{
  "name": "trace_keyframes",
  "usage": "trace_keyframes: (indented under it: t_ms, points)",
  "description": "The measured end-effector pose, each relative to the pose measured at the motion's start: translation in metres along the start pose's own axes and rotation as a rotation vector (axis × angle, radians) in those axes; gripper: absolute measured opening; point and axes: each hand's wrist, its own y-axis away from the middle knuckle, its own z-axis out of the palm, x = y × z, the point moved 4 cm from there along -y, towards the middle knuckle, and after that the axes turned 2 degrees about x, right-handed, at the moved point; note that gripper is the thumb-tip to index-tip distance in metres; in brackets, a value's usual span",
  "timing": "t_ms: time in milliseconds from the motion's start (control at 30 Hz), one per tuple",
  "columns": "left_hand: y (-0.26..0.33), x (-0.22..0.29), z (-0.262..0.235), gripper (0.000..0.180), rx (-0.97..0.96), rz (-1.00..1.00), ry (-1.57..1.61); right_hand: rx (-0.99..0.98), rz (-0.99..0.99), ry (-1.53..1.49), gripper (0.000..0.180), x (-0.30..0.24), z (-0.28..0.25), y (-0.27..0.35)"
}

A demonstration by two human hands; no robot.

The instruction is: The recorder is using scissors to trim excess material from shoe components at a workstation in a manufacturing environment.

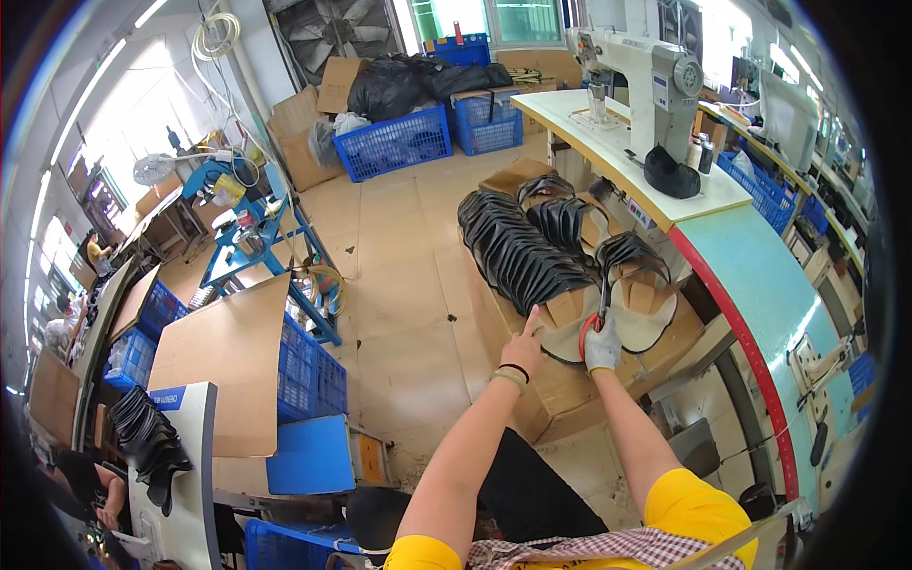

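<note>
A person in a yellow top is reaching both arms forward and down toward a shallow cardboard box (570, 380) on the workshop floor. The box is holding rows of black shoe-upper pieces (522, 252), stacked on edge like fanned cards, with a few tan and pale pieces at the near end.

The right hand (602, 347), wearing a light glove, is closed around the red handles of a pair of scissors (598, 306). The blades are pointing away from the person, their tips reaching in among the pieces at the near end of the row. The left hand (523, 347) is bare, with a dark band at the wrist. Its forefinger is stretched out and touching the near edge of the stack, the other fingers loosely curled, and it is gripping nothing.

Judging from this, the work would go best with the left finger steadying one piece apart from its neighbours and staying clear of the blades, while the scissors are entering slowly so they meet only the intended piece.

Both forearms are extending almost straight, converging on the box, with wrists slightly bent downward.

To the right stands a pale green worktable (750, 275) carrying an industrial sewing machine (646, 76). Blue plastic crates (394, 142) are standing further back.
</note>
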Motion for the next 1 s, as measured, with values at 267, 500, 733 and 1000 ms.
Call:
trace_keyframes:
  t_ms: [267,500,733,1000]
  points:
    - [0.083,-0.038,0.018,0.024,0.239,0.081,0.343,-0.022,0.029,0.057,0.045,-0.002,-0.031,0.018]
    - [0.291,-0.161,-0.078,0.016,0.552,-0.315,0.359,0.088,-0.093,0.215,0.04,0.014,-0.064,0.014]
    - [0.672,-0.209,-0.016,0.018,1.157,-1.49,0.487,-0.192,-0.198,-0.303,0.029,0.024,-0.085,0.066]
    - [0.823,-0.174,0.153,0.04,0.264,-1.875,0.506,-0.753,-0.818,-0.274,0.056,-0.064,-0.028,0.289]
